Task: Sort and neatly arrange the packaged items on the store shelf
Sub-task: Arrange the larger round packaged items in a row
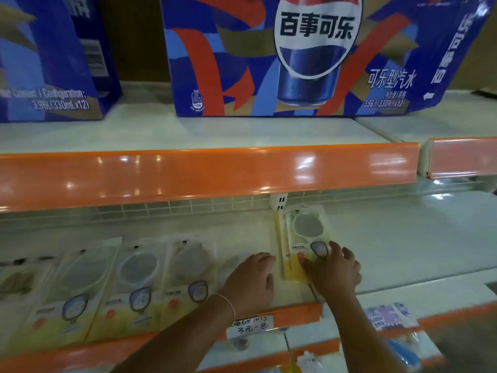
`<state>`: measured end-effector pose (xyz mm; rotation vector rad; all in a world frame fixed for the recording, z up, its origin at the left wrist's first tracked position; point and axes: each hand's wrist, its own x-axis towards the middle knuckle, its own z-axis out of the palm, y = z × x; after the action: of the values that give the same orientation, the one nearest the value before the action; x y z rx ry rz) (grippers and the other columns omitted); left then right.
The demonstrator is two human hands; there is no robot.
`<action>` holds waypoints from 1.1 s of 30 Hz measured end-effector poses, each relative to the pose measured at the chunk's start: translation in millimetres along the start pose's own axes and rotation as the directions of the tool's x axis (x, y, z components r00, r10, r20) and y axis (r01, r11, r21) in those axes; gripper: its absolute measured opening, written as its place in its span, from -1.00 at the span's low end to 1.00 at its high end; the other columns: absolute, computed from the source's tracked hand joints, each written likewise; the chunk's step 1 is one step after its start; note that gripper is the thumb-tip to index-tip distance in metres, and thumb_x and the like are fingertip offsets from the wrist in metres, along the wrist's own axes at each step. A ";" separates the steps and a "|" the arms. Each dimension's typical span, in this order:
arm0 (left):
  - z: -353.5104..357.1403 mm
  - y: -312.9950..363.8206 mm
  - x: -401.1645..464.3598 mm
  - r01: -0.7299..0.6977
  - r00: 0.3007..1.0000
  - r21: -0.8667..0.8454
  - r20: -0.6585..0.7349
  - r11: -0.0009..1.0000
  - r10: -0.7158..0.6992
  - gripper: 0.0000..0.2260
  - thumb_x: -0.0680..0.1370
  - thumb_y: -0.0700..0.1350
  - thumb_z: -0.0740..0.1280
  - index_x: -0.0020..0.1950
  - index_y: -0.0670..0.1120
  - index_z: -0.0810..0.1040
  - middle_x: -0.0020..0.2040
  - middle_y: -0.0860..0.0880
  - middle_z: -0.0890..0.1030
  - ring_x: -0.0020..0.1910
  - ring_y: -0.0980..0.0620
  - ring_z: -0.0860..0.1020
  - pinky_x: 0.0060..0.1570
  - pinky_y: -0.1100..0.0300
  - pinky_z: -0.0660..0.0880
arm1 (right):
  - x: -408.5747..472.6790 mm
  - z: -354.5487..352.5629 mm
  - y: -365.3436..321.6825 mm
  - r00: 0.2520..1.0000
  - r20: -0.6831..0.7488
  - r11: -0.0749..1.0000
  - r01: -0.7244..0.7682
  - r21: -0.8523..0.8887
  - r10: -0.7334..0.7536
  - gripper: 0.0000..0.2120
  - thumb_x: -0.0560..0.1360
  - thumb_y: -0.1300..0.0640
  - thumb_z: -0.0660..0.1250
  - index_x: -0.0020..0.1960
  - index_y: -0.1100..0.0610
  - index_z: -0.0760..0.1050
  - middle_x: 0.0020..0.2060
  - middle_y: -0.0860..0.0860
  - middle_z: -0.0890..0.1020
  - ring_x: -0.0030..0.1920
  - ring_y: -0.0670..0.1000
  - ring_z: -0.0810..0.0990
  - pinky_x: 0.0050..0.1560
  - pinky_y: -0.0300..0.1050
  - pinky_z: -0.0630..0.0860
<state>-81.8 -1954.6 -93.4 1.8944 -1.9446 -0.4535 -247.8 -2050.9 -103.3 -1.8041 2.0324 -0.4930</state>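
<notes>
From the head camera, a white shelf (403,238) with a smooth, slightly glossy surface runs across the lower half of the view, its front lip a shiny orange strip (295,312) and its back a small-squared wire grid (161,208). Flat, clear plastic packets lie face up on it in a row: three side by side at the left (78,286), (137,281), (188,275), each rectangular with a round greyish disc showing through a window and a yellow printed lower part. One more packet (306,238) of the same kind lies apart at the row's right end, a little further back, close to a white slotted upright (279,203) at the rear. To the right of that packet the shelf surface stretches wide and bare to the frame edge. The left hand (250,281) lies palm down on the shelf between the row and the lone packet, fingers together and loosely bent, a thin bracelet (228,302) at the wrist; whether it holds anything I cannot tell. The right hand (333,270) rests on the lone packet's near end, fingers spread and pressing on the plastic. Above, another shelf with an orange lip (209,170) carries large blue cardboard cola cartons (269,55), (48,57). A handwritten price label (250,325) hangs on the lower lip.
</notes>
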 end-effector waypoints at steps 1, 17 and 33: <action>1.3 0.5 -0.2 0.005 1.000 0.002 0.009 1.000 -0.005 -0.58 0.62 -0.13 0.13 0.49 -0.10 0.27 0.47 -0.04 0.29 0.44 0.02 0.23 0.37 0.24 0.17 | 2.0 -1.1 1.7 1.000 -0.001 1.000 -0.007 -0.025 0.007 -0.22 0.27 -0.37 0.39 0.38 -0.05 0.35 0.38 0.11 0.37 0.36 0.23 0.33 0.32 0.15 0.29; -2.4 -10.8 -6.1 0.097 0.989 -0.184 -0.089 0.978 -0.115 -0.61 0.63 -0.03 0.15 0.45 -0.07 0.32 0.41 -0.03 0.37 0.38 0.04 0.33 0.34 0.25 0.25 | 5.3 -30.5 -18.3 0.987 0.155 0.742 -0.137 0.656 0.045 -0.61 0.47 0.36 0.26 0.25 0.09 0.48 -0.16 0.11 0.60 -0.26 0.02 0.58 -0.37 -0.18 0.49; -49.0 -32.0 -2.5 0.323 0.809 -0.869 0.459 -0.374 -0.366 -0.55 0.63 0.08 0.19 0.29 -0.26 0.50 0.19 -0.26 0.59 0.18 -0.21 0.57 0.09 -0.05 0.56 | -87.4 -14.5 -52.1 0.916 0.170 0.470 0.023 0.882 -0.363 -0.58 0.55 0.46 0.20 0.18 0.00 0.53 -0.46 -0.01 0.53 -0.40 -0.05 0.48 -0.28 -0.19 0.60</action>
<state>-29.9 -1951.4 -66.3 1.0369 -0.1222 -1.5703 -201.0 -1969.9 -60.7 -1.3005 0.9654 -0.9870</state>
